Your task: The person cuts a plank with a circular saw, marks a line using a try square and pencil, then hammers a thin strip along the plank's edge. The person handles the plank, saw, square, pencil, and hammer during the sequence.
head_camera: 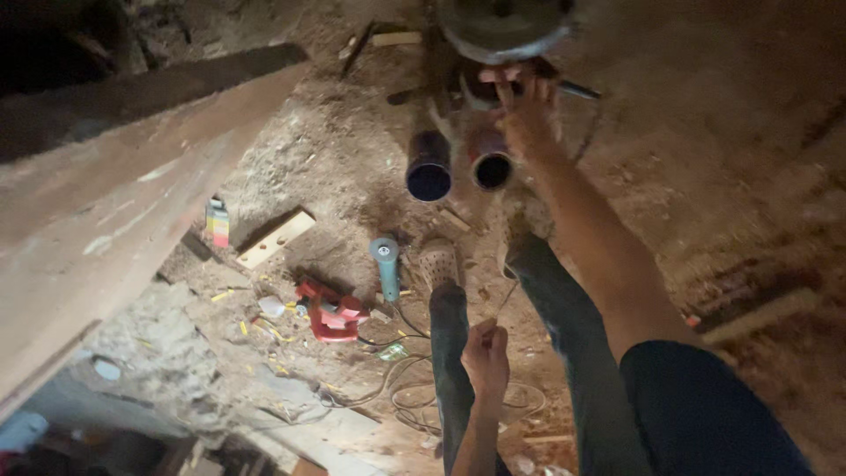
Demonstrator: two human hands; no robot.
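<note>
Dusty dirt floor (pixel 731 167), right hand (pixel 527 110) gripping round metal disc (pixel 504 26), left hand (pixel 486 357) pinching thin wire (pixel 507 295).

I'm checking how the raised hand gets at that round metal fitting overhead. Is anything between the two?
Nothing visible does. The right hand is already up at the rim of the round metal fitting, fingers on a dark part just beneath it. Two dark pipes sit beside the wrist, not between.

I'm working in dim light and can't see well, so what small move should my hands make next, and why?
Probably steady the right hand on the dark rod under the round metal disc before pulling anything. That hand reaches far out, at the disc's edge, while the left hand pinches a thin wire near the legs, above loose cables on the dirt floor.
</note>
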